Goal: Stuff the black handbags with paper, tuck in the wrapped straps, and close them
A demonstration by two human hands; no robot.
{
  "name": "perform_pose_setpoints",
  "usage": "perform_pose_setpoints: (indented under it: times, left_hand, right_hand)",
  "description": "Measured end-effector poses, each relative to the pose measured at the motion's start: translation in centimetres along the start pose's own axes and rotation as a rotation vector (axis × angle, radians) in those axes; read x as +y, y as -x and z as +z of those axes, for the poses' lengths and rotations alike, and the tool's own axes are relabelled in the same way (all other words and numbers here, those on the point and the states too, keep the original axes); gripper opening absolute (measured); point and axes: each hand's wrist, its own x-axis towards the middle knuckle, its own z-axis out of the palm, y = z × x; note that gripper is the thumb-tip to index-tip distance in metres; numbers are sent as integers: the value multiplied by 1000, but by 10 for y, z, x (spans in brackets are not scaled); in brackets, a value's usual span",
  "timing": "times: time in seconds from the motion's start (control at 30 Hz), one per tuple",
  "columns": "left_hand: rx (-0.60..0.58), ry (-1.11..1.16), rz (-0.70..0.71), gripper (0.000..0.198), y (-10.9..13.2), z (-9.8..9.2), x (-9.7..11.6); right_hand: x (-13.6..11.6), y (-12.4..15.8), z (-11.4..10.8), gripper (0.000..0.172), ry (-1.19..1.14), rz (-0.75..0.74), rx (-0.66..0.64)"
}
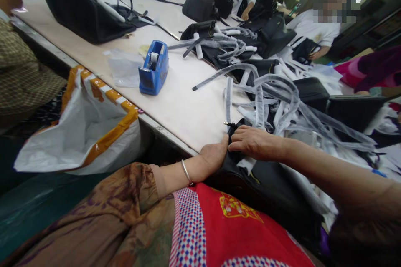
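Right grip [253, 142] pinching a black strap [230, 127] with a bright metal tip, left grip [213, 156] close against it at the counter [181, 112] edge.
Fingers of the right grip curl over the strap; the left thumb points up beside it, the other left fingers hidden, so I cannot tell whether that grip is closed. The strap is at the upper end of a black bag [275, 187], which lies between the red apron [216, 229] and the counter. A silver bangle [186, 172] circles the left wrist. Wrapped straps [259, 106] lie tangled just beyond the hands; farther left, a blue tape dispenser [154, 71] stands near a clear plastic bag [123, 69].
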Motion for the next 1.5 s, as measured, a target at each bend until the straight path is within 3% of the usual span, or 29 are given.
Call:
perform_pose_setpoints:
  times: [0.13,0.37,0.57,0.63,0.77,0.83,0.93,1.03,1.17,1.3,1.5]
  left_hand:
    - [-20,-5,-9,64,3,-2,1]
    - [38,67,-64,62,6,0,4]
    - [26,96,-16,55,6,-1,-3]
    - [60,163,24,45,11,-7,-9]
    - [247,431,135,25,36,-33,-14]
    - [286,579,227,27,53,-47,-10]
    - [278,598,362,46,73,-61,0]
    - [289,542,354,45,82,-62,5]
    - [121,616,198,39,87,-60,2]
    - [-134,763,39,57,79,-64,5]
    - [-225,518,74,49,45,-75,21]
  right_hand:
    - [3,-2,-1,17,-87,15,8]
    - [11,10,-14,16,-439,-17,36]
    - [19,7,-6,12,-545,43,-1]
    - [20,6,-4,15,-577,80,11]
    - [16,8,-4,19,-592,176,36]
    - [14,9,-5,19,-599,216,36]
    - [12,10,-6,18,-634,226,35]
    - [12,13,-7,16,-711,254,54]
    - [8,15,-6,15,-796,334,99]
    - [4,10,-3,16,-800,361,131]
    - [-2,0,-1,20,-665,323,116]
